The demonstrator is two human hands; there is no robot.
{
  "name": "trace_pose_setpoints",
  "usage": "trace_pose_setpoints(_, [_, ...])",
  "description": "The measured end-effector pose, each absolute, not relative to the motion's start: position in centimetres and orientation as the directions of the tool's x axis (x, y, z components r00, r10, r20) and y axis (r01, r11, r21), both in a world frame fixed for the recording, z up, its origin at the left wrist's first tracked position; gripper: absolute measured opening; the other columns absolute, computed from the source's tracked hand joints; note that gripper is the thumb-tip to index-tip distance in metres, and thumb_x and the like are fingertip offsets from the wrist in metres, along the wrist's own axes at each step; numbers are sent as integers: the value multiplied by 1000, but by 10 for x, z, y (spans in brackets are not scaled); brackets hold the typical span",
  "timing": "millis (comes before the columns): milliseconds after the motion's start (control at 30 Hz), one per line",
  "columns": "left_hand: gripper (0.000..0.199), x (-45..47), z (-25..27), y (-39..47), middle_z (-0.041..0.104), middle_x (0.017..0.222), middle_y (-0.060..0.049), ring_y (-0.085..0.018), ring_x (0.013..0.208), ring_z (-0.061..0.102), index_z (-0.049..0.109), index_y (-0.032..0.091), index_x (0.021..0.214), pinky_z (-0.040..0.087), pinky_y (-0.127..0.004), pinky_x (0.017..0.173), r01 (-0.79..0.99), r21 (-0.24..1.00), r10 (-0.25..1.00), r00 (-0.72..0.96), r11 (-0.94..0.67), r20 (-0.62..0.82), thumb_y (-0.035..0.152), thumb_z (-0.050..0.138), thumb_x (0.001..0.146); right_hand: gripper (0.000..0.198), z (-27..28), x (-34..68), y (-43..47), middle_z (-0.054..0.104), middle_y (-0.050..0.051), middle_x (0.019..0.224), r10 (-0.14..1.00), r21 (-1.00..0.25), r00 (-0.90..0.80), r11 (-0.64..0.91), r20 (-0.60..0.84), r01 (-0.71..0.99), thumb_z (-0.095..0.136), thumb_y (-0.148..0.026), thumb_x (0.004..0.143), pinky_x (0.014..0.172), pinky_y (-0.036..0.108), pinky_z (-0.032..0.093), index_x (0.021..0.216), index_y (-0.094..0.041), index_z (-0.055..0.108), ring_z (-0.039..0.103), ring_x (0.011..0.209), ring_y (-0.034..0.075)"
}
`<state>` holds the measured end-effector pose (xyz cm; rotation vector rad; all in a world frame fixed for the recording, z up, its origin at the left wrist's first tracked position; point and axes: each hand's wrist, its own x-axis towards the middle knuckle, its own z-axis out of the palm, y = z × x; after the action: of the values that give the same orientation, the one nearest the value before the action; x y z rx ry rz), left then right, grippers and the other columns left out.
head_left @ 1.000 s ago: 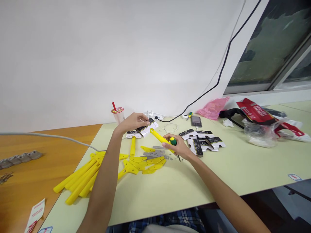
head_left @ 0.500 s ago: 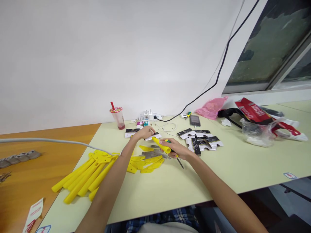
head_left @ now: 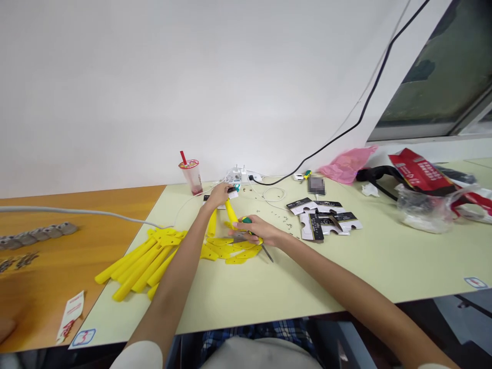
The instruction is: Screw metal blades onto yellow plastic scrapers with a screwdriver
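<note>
My left hand point(head_left: 219, 196) reaches to the back of the table, its fingers closed on a black-and-white card point(head_left: 232, 191). My right hand point(head_left: 258, 230) is wrapped round a screwdriver point(head_left: 247, 220) with a green and yellow handle; its metal shaft points down toward me. From the same hand a yellow tubular handle point(head_left: 230, 211) sticks out, partly hidden by the fingers. Below my hands lie several flat yellow plates point(head_left: 234, 248) with holes. Left of my left forearm is a pile of yellow handles point(head_left: 142, 261).
Black-and-white cards point(head_left: 326, 218) lie to the right, beside small scattered metal pieces point(head_left: 286, 221). A drink cup point(head_left: 192, 177), a power strip point(head_left: 240, 175) and a phone-like device point(head_left: 316, 185) stand along the wall. Plastic bags point(head_left: 348, 165) lie at the right; a grey cable point(head_left: 84, 212) crosses the left.
My left hand has moved farther back and now has a black-and-white card. My right hand has shifted left with the screwdriver and yellow handle. The view has turned slightly.
</note>
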<state>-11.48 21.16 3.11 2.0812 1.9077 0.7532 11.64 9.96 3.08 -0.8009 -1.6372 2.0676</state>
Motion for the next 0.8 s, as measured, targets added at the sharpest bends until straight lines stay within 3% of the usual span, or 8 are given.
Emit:
trace_pose_setpoints(133, [55,-127,26,218,76,145,-14,-32,138,67,80,19,139,47,-44,122,887,449,972,-2,-106,234,7,49,97,48,34,95,112,55,-8,55,530,-951,-802,-273,-275,146,95,-52,80,39,20,24,86,-16,64,25,43,3])
trace_pose_setpoints(233, [55,-133,20,220,78,141,-15,-33,135,69,81,19,139,48,-45,120,898,430,974,-4,-96,227,7,50,96,51,35,89,120,39,-13,49,460,-946,-831,-235,-312,224,95,-53,80,39,19,23,82,-19,58,25,42,3])
trace_pose_setpoints(333, [55,-134,14,222,78,142,-14,-33,137,68,82,20,138,48,-45,121,902,420,976,4,-97,218,6,48,97,52,35,89,128,39,-13,49,417,-949,-854,-101,-312,298,95,-55,80,40,19,25,81,-21,55,30,43,5])
trace_pose_setpoints(433, [53,-132,10,220,77,143,-14,-32,137,68,83,19,136,48,-43,121,904,412,980,33,-112,195,6,48,97,46,38,93,136,40,-12,51,415,-935,-860,59,-296,350,89,-57,84,42,21,29,86,-19,63,33,47,7])
trace_pose_setpoints(633, [46,-125,27,209,75,146,-16,-31,136,69,81,15,134,50,-40,119,900,403,983,120,-166,136,14,49,101,40,60,110,148,48,-8,63,495,-869,-842,297,-214,396,79,-55,93,43,24,37,107,-18,74,42,50,10])
trace_pose_setpoints(700, [42,-124,42,201,75,146,-16,-31,135,70,81,14,133,50,-39,118,896,405,983,147,-180,113,20,54,102,40,71,119,151,53,-6,69,502,-838,-847,377,-174,395,77,-53,95,43,24,38,116,-19,76,42,51,9])
trace_pose_setpoints(800, [39,-120,69,179,81,135,-15,-30,119,77,80,14,132,57,-38,107,889,416,981,184,-192,60,30,59,103,32,90,133,154,69,1,94,504,-777,-855,486,-125,400,76,-44,97,45,23,40,120,-21,76,52,61,10])
